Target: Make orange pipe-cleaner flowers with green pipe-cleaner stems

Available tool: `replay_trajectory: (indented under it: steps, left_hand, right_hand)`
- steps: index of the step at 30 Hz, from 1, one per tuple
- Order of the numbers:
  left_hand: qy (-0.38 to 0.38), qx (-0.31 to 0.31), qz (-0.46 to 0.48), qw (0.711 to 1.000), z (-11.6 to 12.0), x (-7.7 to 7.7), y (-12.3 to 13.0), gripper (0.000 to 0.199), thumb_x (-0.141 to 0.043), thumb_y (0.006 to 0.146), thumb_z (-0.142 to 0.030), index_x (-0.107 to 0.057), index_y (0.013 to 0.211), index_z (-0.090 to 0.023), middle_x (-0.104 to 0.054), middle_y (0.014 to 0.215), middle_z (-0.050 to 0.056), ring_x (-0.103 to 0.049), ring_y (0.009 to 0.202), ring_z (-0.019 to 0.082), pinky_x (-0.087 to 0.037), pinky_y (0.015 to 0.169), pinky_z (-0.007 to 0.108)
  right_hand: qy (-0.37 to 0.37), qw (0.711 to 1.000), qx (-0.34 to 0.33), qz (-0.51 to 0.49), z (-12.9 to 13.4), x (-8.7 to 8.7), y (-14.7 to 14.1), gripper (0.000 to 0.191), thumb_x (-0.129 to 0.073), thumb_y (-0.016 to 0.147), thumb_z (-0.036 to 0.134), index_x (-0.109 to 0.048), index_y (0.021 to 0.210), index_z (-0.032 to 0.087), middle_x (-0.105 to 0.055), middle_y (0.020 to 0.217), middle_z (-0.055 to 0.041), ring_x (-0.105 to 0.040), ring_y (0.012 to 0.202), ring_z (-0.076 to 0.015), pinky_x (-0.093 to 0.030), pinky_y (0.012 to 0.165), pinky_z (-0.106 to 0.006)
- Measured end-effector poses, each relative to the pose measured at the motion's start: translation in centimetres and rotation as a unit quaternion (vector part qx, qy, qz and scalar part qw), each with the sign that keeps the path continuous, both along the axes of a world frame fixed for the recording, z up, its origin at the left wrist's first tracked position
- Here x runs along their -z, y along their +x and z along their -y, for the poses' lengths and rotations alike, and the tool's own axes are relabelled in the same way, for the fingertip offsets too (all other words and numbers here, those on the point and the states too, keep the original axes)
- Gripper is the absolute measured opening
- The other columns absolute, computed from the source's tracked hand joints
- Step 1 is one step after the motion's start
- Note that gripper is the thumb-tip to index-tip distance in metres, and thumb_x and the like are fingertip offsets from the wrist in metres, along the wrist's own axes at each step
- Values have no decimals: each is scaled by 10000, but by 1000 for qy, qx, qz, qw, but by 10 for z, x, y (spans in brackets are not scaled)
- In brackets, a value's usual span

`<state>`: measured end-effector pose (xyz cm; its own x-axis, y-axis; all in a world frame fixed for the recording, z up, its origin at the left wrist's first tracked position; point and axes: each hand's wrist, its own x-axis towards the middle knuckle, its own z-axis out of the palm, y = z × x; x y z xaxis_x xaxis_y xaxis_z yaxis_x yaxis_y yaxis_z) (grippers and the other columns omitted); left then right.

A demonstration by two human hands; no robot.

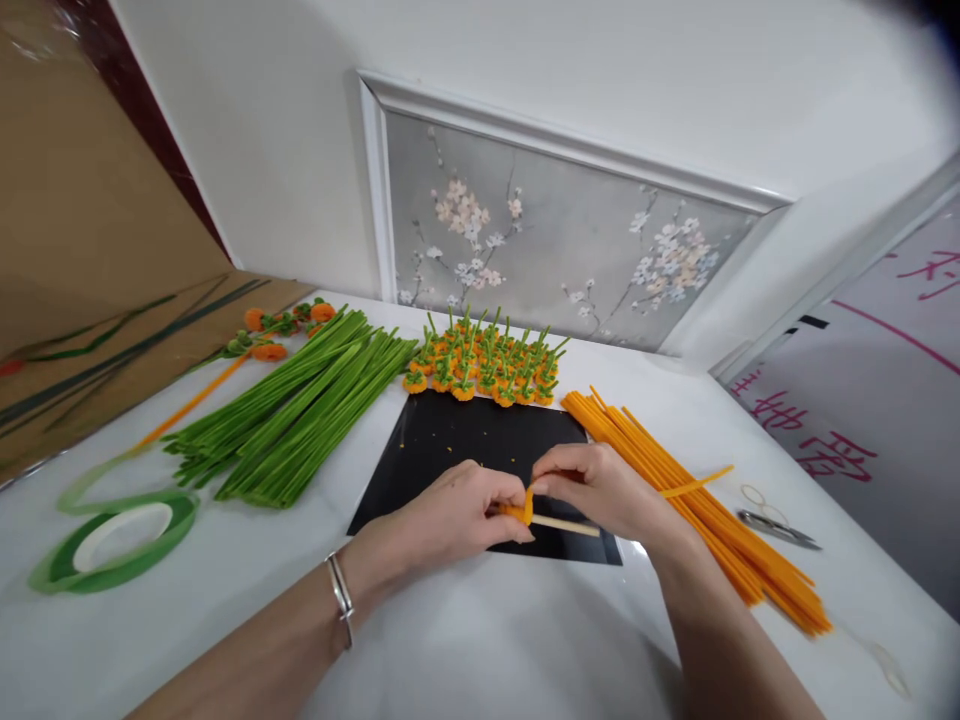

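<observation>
Over the black mat [457, 430], my left hand [454, 505] closes around one end of a pale wooden stick [570, 525]. An orange pipe cleaner [523, 510] is coiled about that stick, between my left thumb and fingers. My right hand [596, 485] pinches a raised part of the same pipe cleaner, just above the stick. The stick's free end points right, beneath my right hand. My fingers hide part of the coil. Beyond the mat stand several small orange fuzzy pieces [480, 370] with green stems pointing up.
Green pipe cleaners [292, 410] lie bundled on the left, near a roll of green tape [124, 545]. To the right are loose orange pipe cleaners [697, 510] and small scissors [780, 528]. Orange flowers [270, 352] lie at back left. A framed floral panel [540, 230] borders the table's back.
</observation>
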<state>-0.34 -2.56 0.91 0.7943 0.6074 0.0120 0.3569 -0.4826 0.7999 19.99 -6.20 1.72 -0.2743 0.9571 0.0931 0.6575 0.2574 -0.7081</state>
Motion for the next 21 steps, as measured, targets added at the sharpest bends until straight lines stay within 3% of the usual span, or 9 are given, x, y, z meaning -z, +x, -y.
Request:
replay_trajectory:
  steps: [4, 8, 14, 18, 21]
  left_hand:
    - [18, -31, 55, 998, 3, 0, 2, 117, -661, 772, -226, -563, 807, -172, -515, 558, -90, -333, 494, 68, -253, 478, 189]
    - [33, -59, 80, 995, 1, 1, 1, 137, -629, 805, -213, -569, 926, -193, -578, 585, -88, -351, 490, 70, -256, 471, 185]
    - [158, -115, 70, 978, -9, 9, -4, 130, -565, 827, -175, -691, 860, -184, -607, 644, -42, -438, 514, 71, -294, 489, 193]
    - [173, -127, 55, 975, -14, 12, -7, 144, -565, 848, -208, -706, 876, -191, -668, 690, -29, -506, 538, 85, -336, 518, 197]
    - [180, -121, 37, 976, -14, 12, -7, 165, -548, 867, -202, -709, 902, -209, -684, 704, -32, -545, 563, 94, -365, 565, 202]
  right_hand:
    - [-48, 998, -27, -36, -5, 8, 3, 297, -517, 885, 402, -681, 779, 178, -574, 644, 16, -482, 593, -106, -368, 532, -205]
    - [-74, 996, -42, -22, -4, 14, 0, 253, -520, 870, 293, -652, 688, 177, -538, 588, 34, -461, 553, -90, -344, 512, -196]
    - [-45, 995, -56, 63, 5, 10, -6, 178, -550, 851, 241, -645, 703, 219, -569, 589, 48, -501, 549, -96, -347, 524, -204]
    - [-6, 989, -50, 141, 15, -2, -8, 238, -542, 872, 247, -583, 640, 211, -529, 564, 42, -456, 528, -102, -307, 514, -229]
    - [41, 983, -37, 173, 21, -10, -12, 271, -495, 923, 274, -569, 670, 211, -556, 611, 26, -499, 573, -119, -327, 554, -246]
